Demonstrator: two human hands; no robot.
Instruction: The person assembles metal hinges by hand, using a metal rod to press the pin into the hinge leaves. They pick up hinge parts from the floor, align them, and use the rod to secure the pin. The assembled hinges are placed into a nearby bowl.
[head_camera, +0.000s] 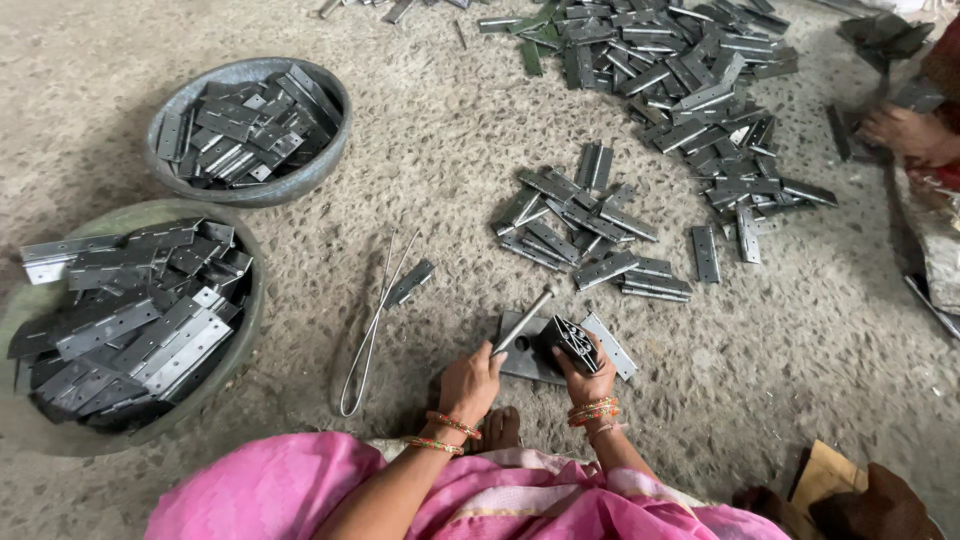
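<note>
no labels, signs or screens show anywhere on the floor; the one thing that may count as packaging is a flat piece of brown cardboard (822, 478) lying at the bottom right edge of the floor, plain and unprinted as far as can be told, partly overlapped by a dark brown object (880, 505) beside it

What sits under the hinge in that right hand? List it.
Under the hinge held by the right hand lies a flat metal plate on the floor. The plate's middle is covered.
</note>
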